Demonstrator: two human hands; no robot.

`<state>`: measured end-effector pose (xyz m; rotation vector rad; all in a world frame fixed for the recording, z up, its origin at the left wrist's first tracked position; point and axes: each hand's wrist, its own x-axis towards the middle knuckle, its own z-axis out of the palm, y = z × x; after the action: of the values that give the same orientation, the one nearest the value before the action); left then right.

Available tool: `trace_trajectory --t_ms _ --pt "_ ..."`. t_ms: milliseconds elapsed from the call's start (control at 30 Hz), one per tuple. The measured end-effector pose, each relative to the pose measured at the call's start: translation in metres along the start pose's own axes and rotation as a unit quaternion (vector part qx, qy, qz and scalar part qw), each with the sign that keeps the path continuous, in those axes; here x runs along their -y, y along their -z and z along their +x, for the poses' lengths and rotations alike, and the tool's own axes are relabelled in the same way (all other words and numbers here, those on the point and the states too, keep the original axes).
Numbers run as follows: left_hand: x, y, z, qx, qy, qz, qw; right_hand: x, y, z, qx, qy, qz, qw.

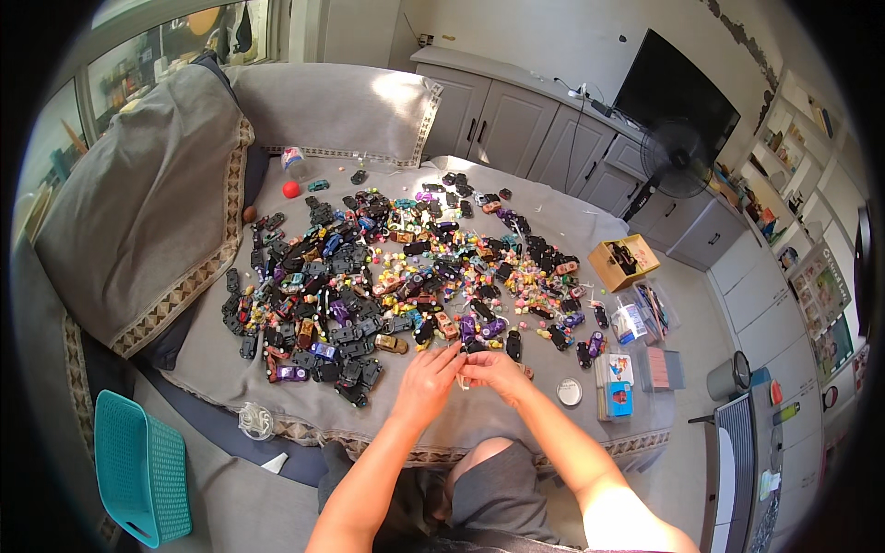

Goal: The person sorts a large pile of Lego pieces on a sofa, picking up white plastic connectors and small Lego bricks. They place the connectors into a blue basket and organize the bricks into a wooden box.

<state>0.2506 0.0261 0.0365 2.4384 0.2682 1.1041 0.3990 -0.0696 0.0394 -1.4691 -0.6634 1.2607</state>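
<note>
My left hand [431, 376] and my right hand [494, 371] meet at the near edge of a big spread of toy cars [355, 336]. The fingers of both are closed and pressed together at the tips. Whatever sits between them is small and mostly covered, so I cannot make it out. Just beyond the fingertips lie a purple toy car [467, 327] and a black one [513, 345]. Small colourful pieces [498, 286], pink and yellow among them, are mixed between the cars.
A grey cloth [544, 426] covers the surface under the toys. To the right are a yellow box [624, 264], clear plastic containers [656, 369] and a round lid [570, 392]. A turquoise basket [140, 470] stands at lower left. Beyond are a black fan [678, 158] and grey cabinets [516, 124].
</note>
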Motion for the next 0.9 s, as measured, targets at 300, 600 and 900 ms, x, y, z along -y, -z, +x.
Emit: trace_trajectory --t_ms 300,600,900 --pt "0.013 -0.017 -0.017 -0.004 0.233 -0.103 0.967 -0.006 0.012 -0.001 -0.153 0.025 0.11 0.982" --pt "0.023 -0.035 -0.022 -0.002 0.434 -0.419 0.798 -0.021 -0.017 0.013 -0.089 0.126 -0.06 0.986" --pt "0.023 -0.031 -0.02 -0.003 0.484 -0.529 0.697 -0.017 -0.028 0.015 -0.16 0.223 -0.147 0.95"
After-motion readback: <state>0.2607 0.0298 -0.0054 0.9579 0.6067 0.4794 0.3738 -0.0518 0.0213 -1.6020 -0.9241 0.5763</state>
